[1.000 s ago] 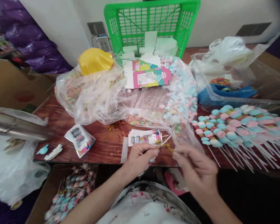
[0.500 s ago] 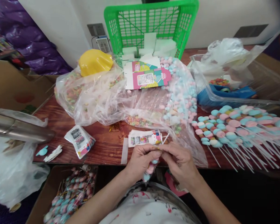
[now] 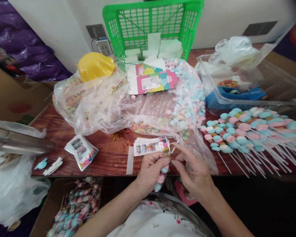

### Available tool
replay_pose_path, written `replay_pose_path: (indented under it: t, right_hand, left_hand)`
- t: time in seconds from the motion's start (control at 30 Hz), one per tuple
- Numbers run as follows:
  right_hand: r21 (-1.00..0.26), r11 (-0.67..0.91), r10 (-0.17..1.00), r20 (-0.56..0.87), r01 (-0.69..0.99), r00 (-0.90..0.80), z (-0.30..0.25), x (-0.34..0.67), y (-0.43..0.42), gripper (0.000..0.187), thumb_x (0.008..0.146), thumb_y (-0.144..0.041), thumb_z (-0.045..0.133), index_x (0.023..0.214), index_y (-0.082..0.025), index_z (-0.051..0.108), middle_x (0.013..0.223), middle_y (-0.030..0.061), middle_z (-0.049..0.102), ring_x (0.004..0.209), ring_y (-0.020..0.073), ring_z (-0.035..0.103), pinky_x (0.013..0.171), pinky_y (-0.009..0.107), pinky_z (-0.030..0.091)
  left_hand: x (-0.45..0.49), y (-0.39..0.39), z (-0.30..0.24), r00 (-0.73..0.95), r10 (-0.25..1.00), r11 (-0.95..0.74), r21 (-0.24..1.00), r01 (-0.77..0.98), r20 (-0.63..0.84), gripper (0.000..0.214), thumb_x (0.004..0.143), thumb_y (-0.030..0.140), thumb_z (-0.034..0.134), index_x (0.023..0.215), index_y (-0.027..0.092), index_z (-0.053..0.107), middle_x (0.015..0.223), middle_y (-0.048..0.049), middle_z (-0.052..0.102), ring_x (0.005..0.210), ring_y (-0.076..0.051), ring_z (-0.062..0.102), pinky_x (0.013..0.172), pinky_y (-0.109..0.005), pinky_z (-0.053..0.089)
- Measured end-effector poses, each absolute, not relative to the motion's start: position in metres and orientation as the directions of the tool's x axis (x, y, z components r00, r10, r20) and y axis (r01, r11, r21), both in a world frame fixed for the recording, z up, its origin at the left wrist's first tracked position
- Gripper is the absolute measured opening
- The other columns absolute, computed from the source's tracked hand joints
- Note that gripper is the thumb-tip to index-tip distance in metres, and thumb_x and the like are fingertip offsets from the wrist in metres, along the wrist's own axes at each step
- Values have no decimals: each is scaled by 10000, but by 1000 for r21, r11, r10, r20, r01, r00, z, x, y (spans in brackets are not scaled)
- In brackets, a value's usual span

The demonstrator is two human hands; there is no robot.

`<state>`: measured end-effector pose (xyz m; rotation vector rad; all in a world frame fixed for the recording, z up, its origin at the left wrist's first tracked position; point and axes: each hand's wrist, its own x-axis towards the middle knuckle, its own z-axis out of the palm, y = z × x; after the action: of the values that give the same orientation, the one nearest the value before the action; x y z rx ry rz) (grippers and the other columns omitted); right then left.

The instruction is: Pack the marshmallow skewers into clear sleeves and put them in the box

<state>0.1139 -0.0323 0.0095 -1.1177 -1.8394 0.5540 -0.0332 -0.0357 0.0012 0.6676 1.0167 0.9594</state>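
My left hand (image 3: 150, 171) is closed around a marshmallow skewer (image 3: 160, 178), whose blue and pink pieces hang below the fingers. The skewer's white stick (image 3: 173, 150) points up and to the right, past the thumb. Beside it, my right hand (image 3: 194, 171) has thumb and forefinger apart, with nothing seen between them. Just beyond both hands lies a stack of printed clear bags (image 3: 148, 146) on the table edge. A second stack of printed bags (image 3: 82, 152) sits further left.
Unwrapped marshmallow skewers (image 3: 246, 131) are heaped at the right. Large plastic bags of candy (image 3: 101, 108) cover the middle, with a green crate (image 3: 153, 13) behind. Below the table's left edge, a cardboard box (image 3: 45, 204) holds finished skewers. A steel flask (image 3: 19, 142) lies at left.
My right fingers have parted and drawn back from the stick, where both hands pinched together before. The left hand keeps its hold. The view has shifted slightly.
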Motion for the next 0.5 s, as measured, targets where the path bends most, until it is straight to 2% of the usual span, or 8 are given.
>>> replay_pose_path:
  t: [0.07, 0.13, 0.2, 0.27, 0.3, 0.33, 0.4, 0.5]
  right_hand:
    - [-775, 441, 893, 430, 453, -135, 5, 117, -36, 252, 838, -140, 564, 1083, -198, 559, 724, -13, 594, 684, 136, 566, 678, 269, 459]
    - [-862, 340, 940, 320, 377, -116, -2, 122, -40, 42, 844, -192, 578, 884, -198, 566, 727, -7, 585, 668, 127, 549, 638, 250, 446]
    - [-959, 171, 978, 137, 225, -159, -10, 127, -43, 111, 852, -261, 589, 770, -190, 563, 694, -6, 571, 636, 122, 531, 593, 238, 440]
    - [-998, -17, 973, -32, 68, -229, -13, 135, -42, 151, 853, -317, 601, 786, -182, 618, 714, 11, 607, 660, 133, 562, 612, 246, 468]
    - [-997, -71, 966, -73, 15, -247, -13, 140, -40, 151, 850, -331, 610, 835, -188, 655, 767, 24, 638, 714, 146, 592, 660, 260, 491]
    - [-997, -78, 964, -71, -16, -257, -10, 144, -37, 158, 849, -336, 617, 899, -203, 687, 848, 37, 663, 800, 163, 615, 733, 282, 504]
    - [-999, 12, 949, 21, -30, -315, 1, 152, -30, 197, 859, -326, 615, 1017, -258, 710, 1038, 50, 659, 1003, 193, 599, 884, 330, 481]
    - [-987, 144, 804, 156, -67, -574, 23, 157, -19, 214, 884, -315, 592, 1060, -304, 714, 1183, 57, 596, 1122, 206, 548, 949, 373, 452]
  left_hand:
    - [-33, -36, 3, 203, 892, 451, 832, -323, -405, 356, 690, 435, 723, 632, 134, 542, 495, 70, 463, 299, -5, 299, 268, -141, 205]
    - [-35, -37, 4, 216, 890, 452, 838, -304, -402, 362, 689, 437, 725, 620, 130, 547, 497, 65, 465, 309, -2, 291, 273, -139, 211]
    - [-37, -37, 5, 240, 885, 458, 839, -293, -399, 360, 693, 432, 724, 611, 127, 552, 504, 56, 477, 313, -3, 295, 276, -141, 220]
    - [-40, -36, 9, 283, 875, 467, 839, -279, -393, 349, 695, 423, 725, 610, 124, 564, 511, 46, 494, 312, -7, 311, 279, -145, 223]
    - [-42, -36, 12, 308, 868, 473, 838, -273, -389, 337, 691, 413, 728, 612, 122, 577, 513, 42, 502, 311, -9, 319, 280, -147, 221]
    - [-43, -36, 15, 338, 859, 478, 837, -265, -384, 322, 686, 398, 732, 612, 117, 593, 513, 35, 511, 313, -13, 333, 283, -149, 224]
    - [-44, -37, 21, 416, 826, 506, 826, -248, -381, 283, 675, 349, 737, 590, 107, 619, 499, 16, 528, 336, -28, 388, 307, -150, 264]
    - [-42, -41, 28, 528, 748, 592, 764, -257, -403, 209, 631, 280, 743, 584, 97, 653, 486, -18, 568, 415, -77, 516, 403, -169, 401]
